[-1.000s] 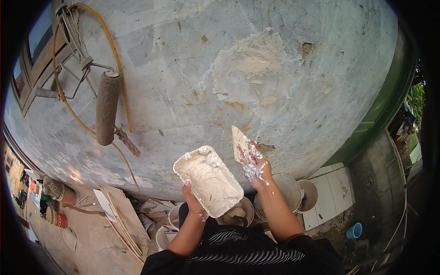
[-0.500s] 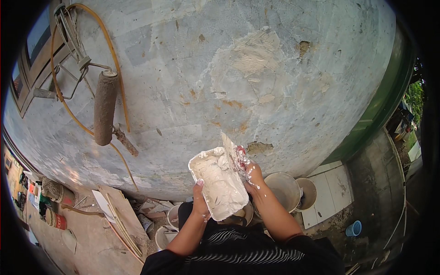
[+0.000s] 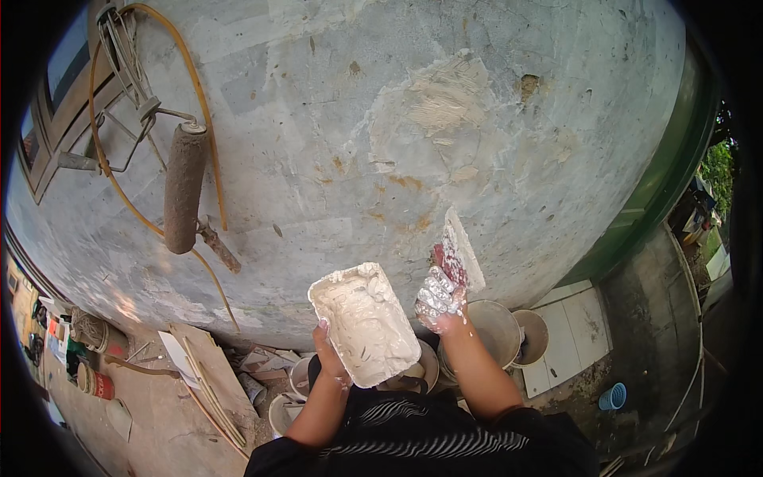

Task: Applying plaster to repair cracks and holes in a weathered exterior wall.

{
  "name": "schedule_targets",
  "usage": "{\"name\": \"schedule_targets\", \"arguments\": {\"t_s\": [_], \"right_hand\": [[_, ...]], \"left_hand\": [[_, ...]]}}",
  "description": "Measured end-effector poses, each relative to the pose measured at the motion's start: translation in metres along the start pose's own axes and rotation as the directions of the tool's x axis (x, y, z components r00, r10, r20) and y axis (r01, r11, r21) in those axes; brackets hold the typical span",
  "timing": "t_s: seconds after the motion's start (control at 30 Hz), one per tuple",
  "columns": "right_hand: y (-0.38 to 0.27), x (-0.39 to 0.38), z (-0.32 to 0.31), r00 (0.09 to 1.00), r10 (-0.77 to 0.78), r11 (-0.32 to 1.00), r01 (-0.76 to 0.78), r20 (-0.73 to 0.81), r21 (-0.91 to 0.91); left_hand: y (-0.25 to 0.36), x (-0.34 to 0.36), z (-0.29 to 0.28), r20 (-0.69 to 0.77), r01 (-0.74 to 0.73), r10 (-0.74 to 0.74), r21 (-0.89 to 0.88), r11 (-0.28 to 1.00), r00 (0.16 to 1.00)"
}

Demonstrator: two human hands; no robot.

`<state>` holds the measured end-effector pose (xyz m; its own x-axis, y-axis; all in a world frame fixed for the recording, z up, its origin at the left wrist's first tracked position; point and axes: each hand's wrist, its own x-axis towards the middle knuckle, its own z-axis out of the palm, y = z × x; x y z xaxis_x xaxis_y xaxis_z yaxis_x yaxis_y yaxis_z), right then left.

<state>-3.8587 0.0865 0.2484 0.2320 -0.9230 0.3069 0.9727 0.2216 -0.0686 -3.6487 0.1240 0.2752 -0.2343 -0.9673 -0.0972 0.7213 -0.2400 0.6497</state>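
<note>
My left hand (image 3: 330, 353) grips the left side of a rectangular tub (image 3: 324, 305) of pale cream filler (image 3: 370, 322). The filler is smeared up the tub's walls and rim. My right hand (image 3: 442, 300), spattered with white paste, is closed round the red handle of a wide plastering trowel (image 3: 463, 250). The trowel's blade points up toward the wall, apart from both tub and wall. On the grey wall (image 3: 318, 119) ahead, a patch of cream filler (image 3: 447, 103) has rough stroke marks. Below it, a bare brownish hole in the plaster is partly hidden behind the trowel and hand.
A dirty paint roller (image 3: 185, 187) and a yellow hose (image 3: 195, 83) hang on the wall at left. Buckets (image 3: 531, 338) stand close below my right forearm. Boards (image 3: 208, 374) and rubble lie at lower left. A blue cup (image 3: 612, 397) sits on the floor at right.
My right hand has moved right, away from the tub, and turned the trowel so its blade now leans the other way. The tub has shifted slightly left and down.
</note>
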Motion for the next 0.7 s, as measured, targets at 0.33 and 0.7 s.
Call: {"name": "schedule_targets", "arguments": {"t_s": [0.33,0.7], "right_hand": [[-0.005,-0.001,0.035,0.987,0.028,0.984,-0.056,-0.161,-0.171],[0.008,-0.008,0.105,0.878,-0.474,0.078,0.112,0.062,-0.991]], "left_hand": [[0.009,0.005,-0.011,0.043,-0.042,0.046,-0.077,0.996,0.998],[0.006,0.011,-0.005,0.093,-0.040,0.046,-0.066,0.997,0.995]]}}
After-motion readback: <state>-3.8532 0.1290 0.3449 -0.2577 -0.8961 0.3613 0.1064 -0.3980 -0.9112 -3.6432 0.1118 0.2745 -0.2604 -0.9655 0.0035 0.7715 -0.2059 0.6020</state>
